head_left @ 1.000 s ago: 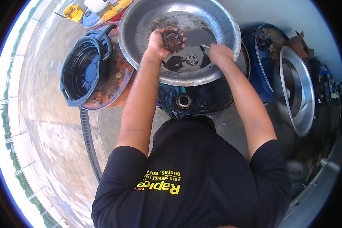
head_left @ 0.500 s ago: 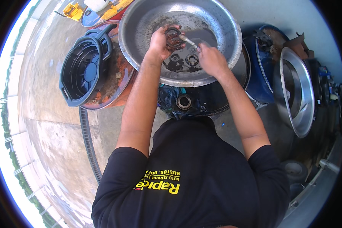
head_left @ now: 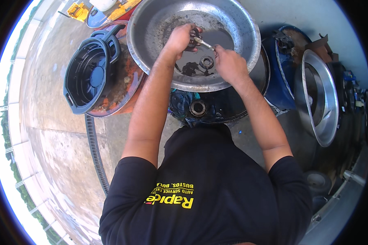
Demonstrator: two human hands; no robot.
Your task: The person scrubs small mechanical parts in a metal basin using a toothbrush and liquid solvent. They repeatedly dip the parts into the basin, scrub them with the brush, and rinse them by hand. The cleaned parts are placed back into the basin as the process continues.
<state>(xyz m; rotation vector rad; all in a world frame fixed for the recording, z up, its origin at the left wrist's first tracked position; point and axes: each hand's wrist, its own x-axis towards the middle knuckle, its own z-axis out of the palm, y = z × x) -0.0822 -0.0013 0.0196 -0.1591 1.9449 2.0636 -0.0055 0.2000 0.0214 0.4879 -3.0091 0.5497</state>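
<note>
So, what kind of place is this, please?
Probably an outdoor vehicle repair yard: a big metal basin holding dark liquid and a bearing ring, steel drums used as stands, a black oil drain pan, and concrete ground.

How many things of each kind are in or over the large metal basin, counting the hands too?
Hands: 2 (left hand, right hand)
Dark round part held in left hand: 1
Slim metal tool in right hand: 1
Bearing ring on basin floor: 1
Total: 5
</note>
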